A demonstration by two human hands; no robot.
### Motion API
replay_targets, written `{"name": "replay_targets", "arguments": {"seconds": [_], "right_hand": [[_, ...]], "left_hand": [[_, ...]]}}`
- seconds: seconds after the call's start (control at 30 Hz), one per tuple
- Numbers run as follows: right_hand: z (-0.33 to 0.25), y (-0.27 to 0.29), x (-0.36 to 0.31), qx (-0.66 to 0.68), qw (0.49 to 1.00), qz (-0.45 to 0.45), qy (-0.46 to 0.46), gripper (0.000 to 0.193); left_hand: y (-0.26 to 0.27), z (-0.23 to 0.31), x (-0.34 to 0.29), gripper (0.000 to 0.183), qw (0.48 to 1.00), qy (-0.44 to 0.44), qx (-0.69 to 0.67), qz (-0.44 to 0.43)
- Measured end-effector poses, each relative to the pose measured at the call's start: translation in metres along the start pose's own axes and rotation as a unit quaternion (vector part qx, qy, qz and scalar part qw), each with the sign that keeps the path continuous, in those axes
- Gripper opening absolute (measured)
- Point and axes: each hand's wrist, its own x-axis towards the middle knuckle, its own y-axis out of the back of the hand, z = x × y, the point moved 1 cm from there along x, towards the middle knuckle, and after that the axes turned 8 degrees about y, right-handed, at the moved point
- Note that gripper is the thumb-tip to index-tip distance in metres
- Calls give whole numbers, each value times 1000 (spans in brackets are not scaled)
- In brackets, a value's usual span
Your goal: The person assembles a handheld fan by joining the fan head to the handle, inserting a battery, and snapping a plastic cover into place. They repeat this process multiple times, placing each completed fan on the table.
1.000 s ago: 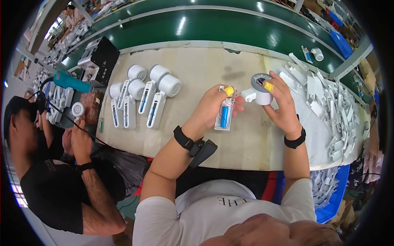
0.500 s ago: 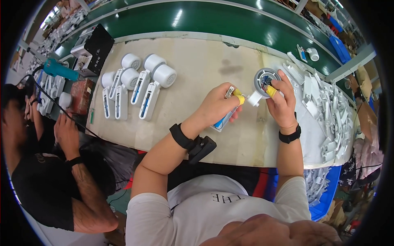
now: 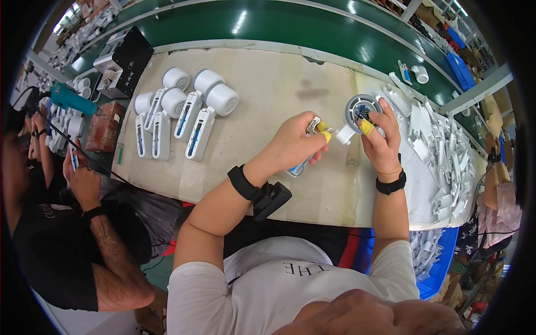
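My left hand [image 3: 298, 142] is closed around a white handle half with a blue battery [image 3: 300, 167] in it, mostly covered by my fingers. Yellow tape wraps my left thumb, which points at the head's stem. In my right hand [image 3: 381, 137], the round grey-and-white head [image 3: 353, 105] of a hair-dryer-shaped device is gripped, its open end facing up. Dark parts and wires show inside it, and a yellow-taped finger rests at its rim. A short white stem [image 3: 345, 135] sticks out toward my left hand. The two pieces are close together; whether thin wires join them I cannot tell.
Several similar devices [image 3: 202, 114] with open handles stand on the table's left. White plastic handle parts [image 3: 441, 151] pile up at the right. A black box [image 3: 124, 64], a red block [image 3: 105, 127] and a teal power tool [image 3: 72, 99] lie left, near a co-worker's hand [image 3: 86, 184].
My hands stay nearly in place, with the left thumb shifted slightly at the handle half. The co-worker's hand at left now holds a white handle with blue in it.
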Motion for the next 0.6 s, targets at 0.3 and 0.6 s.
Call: {"name": "replay_targets", "arguments": {"seconds": [0.3, 0.6], "right_hand": [[0, 2, 1, 35, 998, -50, -25, 44], [-1, -1, -2, 53, 997, -32, -35, 44]], "left_hand": [[2, 0, 1, 13, 998, -18, 56, 20], [5, -4, 5, 16, 998, 15, -40, -44]]}}
